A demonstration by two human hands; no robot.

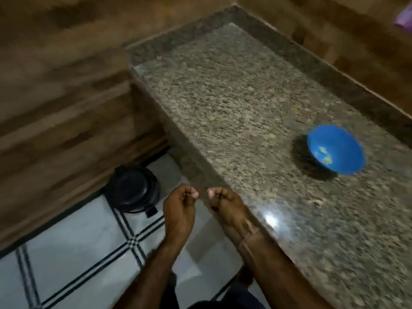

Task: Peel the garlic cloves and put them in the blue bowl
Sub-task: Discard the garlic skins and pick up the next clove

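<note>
My left hand and my right hand are held close together at the front edge of the granite counter, fingers curled and fingertips facing each other. A thin, blurred brownish strip, apparently garlic skin, stretches between the two sets of fingertips, and both hands pinch it. No clove shows plainly in either hand. The blue bowl stands on the counter to the far right of my hands, with a few pale garlic pieces in its bottom.
A small pale scrap lies on the counter right of my hands. A round black container stands on the white tiled floor just left of my left hand. Wood-pattern wall panels rise behind the counter and at its left end.
</note>
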